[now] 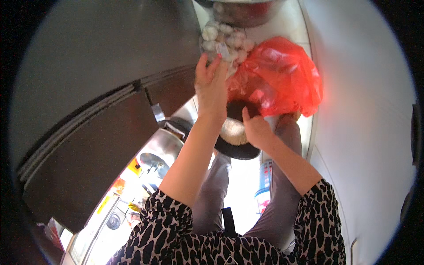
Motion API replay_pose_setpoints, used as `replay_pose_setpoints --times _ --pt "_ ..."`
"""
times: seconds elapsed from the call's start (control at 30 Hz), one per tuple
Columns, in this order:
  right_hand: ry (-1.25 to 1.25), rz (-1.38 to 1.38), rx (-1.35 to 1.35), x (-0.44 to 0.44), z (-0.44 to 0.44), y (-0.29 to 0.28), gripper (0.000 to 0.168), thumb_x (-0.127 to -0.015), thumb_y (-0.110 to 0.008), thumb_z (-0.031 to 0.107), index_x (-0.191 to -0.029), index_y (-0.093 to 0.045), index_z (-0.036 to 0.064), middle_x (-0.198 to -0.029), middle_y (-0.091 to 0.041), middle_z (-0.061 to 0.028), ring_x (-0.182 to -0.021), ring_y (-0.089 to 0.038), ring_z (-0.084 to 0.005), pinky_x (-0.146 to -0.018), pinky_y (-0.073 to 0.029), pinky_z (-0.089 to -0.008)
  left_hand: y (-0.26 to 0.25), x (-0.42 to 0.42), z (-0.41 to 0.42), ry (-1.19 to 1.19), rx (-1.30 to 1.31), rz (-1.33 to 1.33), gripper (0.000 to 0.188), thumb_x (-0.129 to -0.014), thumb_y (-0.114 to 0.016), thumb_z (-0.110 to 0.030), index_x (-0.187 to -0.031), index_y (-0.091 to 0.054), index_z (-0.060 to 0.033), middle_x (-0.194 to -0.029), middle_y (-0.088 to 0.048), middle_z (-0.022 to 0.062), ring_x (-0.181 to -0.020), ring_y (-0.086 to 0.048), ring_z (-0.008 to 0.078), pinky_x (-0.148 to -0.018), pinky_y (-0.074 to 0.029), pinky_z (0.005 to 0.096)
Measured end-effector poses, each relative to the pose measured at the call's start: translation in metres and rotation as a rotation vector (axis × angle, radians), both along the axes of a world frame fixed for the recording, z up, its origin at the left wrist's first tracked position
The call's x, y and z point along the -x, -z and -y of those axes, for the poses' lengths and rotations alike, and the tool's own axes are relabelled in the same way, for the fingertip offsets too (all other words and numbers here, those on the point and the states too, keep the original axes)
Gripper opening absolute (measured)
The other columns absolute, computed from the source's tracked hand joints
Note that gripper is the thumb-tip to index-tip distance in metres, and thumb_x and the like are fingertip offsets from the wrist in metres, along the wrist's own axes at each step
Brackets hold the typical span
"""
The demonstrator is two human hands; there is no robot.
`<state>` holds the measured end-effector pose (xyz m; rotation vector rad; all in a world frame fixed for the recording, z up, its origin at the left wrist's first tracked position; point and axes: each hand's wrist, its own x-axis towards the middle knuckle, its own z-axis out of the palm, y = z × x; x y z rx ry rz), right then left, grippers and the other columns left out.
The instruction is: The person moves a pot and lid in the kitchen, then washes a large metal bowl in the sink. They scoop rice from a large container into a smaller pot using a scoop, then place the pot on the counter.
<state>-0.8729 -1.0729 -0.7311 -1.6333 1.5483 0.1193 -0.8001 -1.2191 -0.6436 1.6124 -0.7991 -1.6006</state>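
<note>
My left hand (212,86) reaches forward with its fingers apart at the near edge of a clear bag of garlic bulbs (227,38), which bears a small white label; whether the fingers grip it is unclear. Closer to me, my right hand (258,129) holds the rim of a dark round bowl (238,151) above the floor. Inside the bowl lies a pale, grainy heap (234,132). A red plastic bag (281,76) lies crumpled beyond the bowl, to the right of the garlic, and partly covers the bowl's far side.
A large metal pot (248,15) stands at the far end. Dark cabinet fronts (96,155) run along the left, and a pale smooth panel (361,109) along the right. A stainless pot (162,145) is at lower left. A blue-lidded container (263,195) stands by my right leg.
</note>
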Motion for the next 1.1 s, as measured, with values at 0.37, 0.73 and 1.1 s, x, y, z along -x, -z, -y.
replay_pose_setpoints --times 0.37,0.73,1.1 --pt "0.543 0.073 -0.046 0.012 -0.039 -0.080 0.060 -0.073 -0.047 0.013 -0.126 -0.031 -0.009 -0.076 -0.058 -0.0295 -0.076 -0.060 -0.0403 -0.070 -0.048 -0.0453 -0.054 -0.140 -0.129 0.381 0.036 0.492 0.063 -0.083 -0.060 -0.016 -0.135 -0.026 -0.0040 -0.130 -0.039 0.0214 -0.110 -0.048 0.0249 -0.090 -0.040 0.0340" --pt "1.128 0.449 -0.053 -0.007 -0.121 -0.204 0.046 -0.073 -0.044 0.009 -0.117 -0.044 -0.002 -0.084 -0.058 -0.0289 -0.079 -0.059 -0.0406 -0.073 -0.047 -0.0394 -0.153 -0.171 -0.166 0.364 -0.700 0.147 0.053 -0.078 -0.065 -0.029 -0.123 -0.042 -0.0135 -0.113 -0.053 0.0047 -0.102 -0.049 0.0178 -0.074 -0.042 0.0371" --pt "1.181 0.584 0.032 -0.004 -0.128 -0.270 0.034 -0.076 -0.042 0.006 -0.108 -0.049 -0.003 -0.065 -0.053 -0.0098 -0.045 -0.046 -0.0158 -0.040 -0.035 -0.0277 -0.225 -0.156 -0.182 0.264 -0.654 0.166 0.036 -0.077 -0.048 -0.006 -0.112 -0.044 0.0027 -0.093 -0.058 0.0107 -0.076 -0.057 0.0203 -0.060 -0.047 0.0321"
